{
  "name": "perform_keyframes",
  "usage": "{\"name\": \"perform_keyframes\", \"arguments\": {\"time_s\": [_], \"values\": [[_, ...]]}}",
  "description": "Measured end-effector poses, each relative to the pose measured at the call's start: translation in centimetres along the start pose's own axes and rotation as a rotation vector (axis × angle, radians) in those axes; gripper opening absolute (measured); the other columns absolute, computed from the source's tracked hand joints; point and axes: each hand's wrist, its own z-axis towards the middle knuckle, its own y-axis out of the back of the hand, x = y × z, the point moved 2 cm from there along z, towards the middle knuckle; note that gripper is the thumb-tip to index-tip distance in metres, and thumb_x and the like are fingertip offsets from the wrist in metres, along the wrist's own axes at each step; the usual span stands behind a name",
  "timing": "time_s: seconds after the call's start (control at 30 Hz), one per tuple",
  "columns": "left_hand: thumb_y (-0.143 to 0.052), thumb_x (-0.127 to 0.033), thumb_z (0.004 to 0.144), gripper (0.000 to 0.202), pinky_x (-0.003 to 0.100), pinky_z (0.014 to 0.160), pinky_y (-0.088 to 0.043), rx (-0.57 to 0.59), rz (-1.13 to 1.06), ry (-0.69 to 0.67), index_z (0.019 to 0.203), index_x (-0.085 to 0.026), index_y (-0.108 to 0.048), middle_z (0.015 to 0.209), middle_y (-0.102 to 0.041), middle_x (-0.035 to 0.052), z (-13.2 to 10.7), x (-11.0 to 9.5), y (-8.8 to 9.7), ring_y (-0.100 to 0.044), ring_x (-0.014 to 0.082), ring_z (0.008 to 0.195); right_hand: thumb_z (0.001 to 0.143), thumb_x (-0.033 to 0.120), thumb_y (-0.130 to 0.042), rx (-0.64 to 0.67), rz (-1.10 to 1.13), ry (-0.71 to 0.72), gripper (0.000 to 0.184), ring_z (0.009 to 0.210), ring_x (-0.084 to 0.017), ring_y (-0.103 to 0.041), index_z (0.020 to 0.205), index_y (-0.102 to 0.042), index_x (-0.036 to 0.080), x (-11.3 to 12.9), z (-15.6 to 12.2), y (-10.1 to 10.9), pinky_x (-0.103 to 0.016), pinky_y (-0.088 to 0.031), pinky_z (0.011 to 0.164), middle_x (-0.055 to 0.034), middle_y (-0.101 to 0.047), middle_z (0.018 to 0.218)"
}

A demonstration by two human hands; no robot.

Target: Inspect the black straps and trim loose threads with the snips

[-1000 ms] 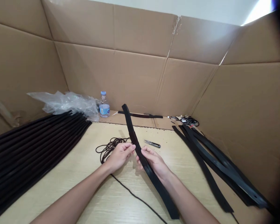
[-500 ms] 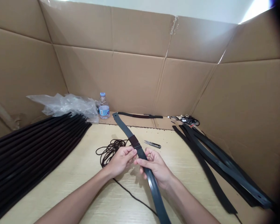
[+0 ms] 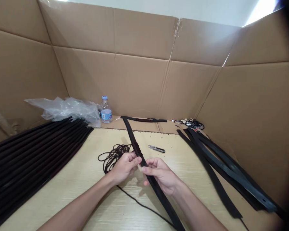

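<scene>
The left hand (image 3: 124, 167) and right hand (image 3: 162, 175) pinch a long flat black rubber strip (image 3: 132, 137) between closed fingers (image 3: 132, 159), just left of steel thread snips (image 3: 156, 149). A slack pinch could let the strip slip and snag the thin black cord (image 3: 114, 157) coiled nearby.

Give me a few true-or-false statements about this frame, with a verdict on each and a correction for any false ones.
1. The left hand and right hand are both at a long black strip. True.
2. The thread snips are in the right hand. False: they lie on the tabletop, apart from both hands.
3. A water bottle stands upright beside a crumpled plastic bag. True.
4. The coil of black cord lies right of the snips. False: it lies left of them, near the left hand.
</scene>
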Motion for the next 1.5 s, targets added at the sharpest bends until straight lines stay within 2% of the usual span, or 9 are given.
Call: {"name": "perform_keyframes", "arguments": {"time_s": [0.1, 0.17, 0.3, 0.53, 0.87, 1.0, 1.17, 1.3, 1.5], "values": [[-0.06, -0.053, 0.079, 0.041, 0.019, 0.037, -0.013, 0.054, -0.034, 0.012, 0.076, -0.013, -0.055, 0.046, -0.034, -0.0065, -0.1, 0.1, -0.3, -0.022, 0.005, 0.038, 0.059, 0.022, -0.08, 0.081, -0.044, 0.021, 0.039, 0.058, -0.012, -0.059, 0.076, -0.046, 0.012, 0.2, -0.2, -0.3, -0.027, -0.053, 0.052, 0.001, -0.056, 0.067], [-0.059, -0.051, 0.08, 0.039, 0.019, 0.039, -0.015, 0.08, -0.053, 0.006, 0.08, -0.013, -0.056, 0.05, -0.04, -0.0041, -0.1, -0.1, -0.5, -0.028, 0.0059, 0.039, 0.062, 0.024, -0.079, 0.12, -0.084, 0.086, 0.041, 0.057, -0.013, -0.061, 0.079, -0.043, 0.013, 0.3, -0.2, -0.5, -0.021, -0.048, 0.046, -0.0044, -0.063, 0.076], [-0.054, -0.048, 0.084, 0.035, 0.02, 0.041, -0.016, 0.064, -0.025, -0.041, 0.081, -0.013, -0.055, 0.052, -0.047, -0.0016, -0.1, -0.5, -0.7, -0.031, 0.0065, 0.042, 0.079, 0.042, -0.063, 0.08, -0.063, 0.155, 0.036, 0.042, -0.007, -0.052, 0.08, -0.042, 0.013, 0.3, 0.1, -0.7, -0.015, -0.036, 0.037, -0.0095, -0.065, 0.074], [-0.056, -0.048, 0.083, 0.036, 0.021, 0.039, -0.012, 0.002, 0.007, -0.021, 0.071, -0.015, -0.05, 0.046, -0.031, -0.0074, 0.0, -0.3, -0.3, -0.02, 0.0058, 0.04, 0.081, 0.052, -0.055, -0.064, -0.037, 0.077, 0.041, 0.036, -0.008, -0.047, 0.083, -0.049, 0.012, 0.0, 0.1, -0.9, -0.015, -0.031, 0.032, -0.0036, -0.057, 0.056], [-0.058, -0.047, 0.082, 0.037, 0.019, 0.04, -0.012, -0.049, -0.008, -0.05, 0.065, -0.015, -0.049, 0.047, -0.027, -0.0079, 0.3, -0.7, -0.6, -0.018, 0.0049, 0.041, 0.077, 0.06, -0.054, -0.167, -0.067, -0.023, 0.047, 0.032, -0.011, -0.044, 0.076, -0.048, 0.014, -0.1, -0.2, -1.4, -0.017, -0.028, 0.029, -0.0031, -0.054, 0.049], [-0.061, -0.049, 0.08, 0.039, 0.019, 0.039, -0.011, -0.121, -0.007, -0.038, 0.065, -0.015, -0.05, 0.046, -0.028, -0.0079, 0.7, -0.7, -0.3, -0.018, 0.0045, 0.039, 0.08, 0.057, -0.053, -0.172, -0.037, 0.055, 0.045, 0.036, -0.01, -0.047, 0.076, -0.049, 0.012, -0.1, 0.3, -0.9, -0.018, -0.033, 0.033, -0.0055, -0.058, 0.055], [-0.065, -0.047, 0.077, 0.034, 0.018, 0.039, -0.012, -0.289, 0.013, -0.05, 0.072, -0.015, -0.057, 0.045, -0.029, -0.0082, 1.0, -0.6, 0.8, -0.019, 0.0041, 0.039, 0.073, 0.034, -0.07, -0.121, 0.074, 0.134, 0.032, 0.054, -0.009, -0.055, 0.079, -0.048, 0.012, 0.3, 0.3, -0.3, -0.017, -0.041, 0.049, -0.0091, -0.064, 0.072], [-0.069, -0.047, 0.073, 0.035, 0.018, 0.039, -0.011, -0.258, -0.036, -0.035, 0.072, -0.014, -0.057, 0.046, -0.031, -0.0077, 0.8, -0.2, 0.7, -0.019, 0.0038, 0.039, 0.068, 0.029, -0.075, -0.094, 0.114, 0.08, 0.038, 0.053, -0.006, -0.051, 0.095, -0.057, 0.01, 0.4, 0.1, -0.4, -0.017, -0.044, 0.05, -0.0023, -0.058, 0.068], [-0.072, -0.047, 0.071, 0.041, 0.019, 0.038, -0.006, -0.14, -0.132, 0.0, 0.086, -0.011, -0.06, 0.048, -0.033, -0.0071, 0.4, -0.9, -0.3, -0.015, 0.0033, 0.039, 0.063, 0.024, -0.078, -0.043, 0.09, 0.067, 0.031, 0.057, -0.008, -0.053, 0.08, -0.055, 0.011, 0.4, -0.2, -0.7, -0.024, -0.052, 0.056, 0.0009, -0.055, 0.067]]}}
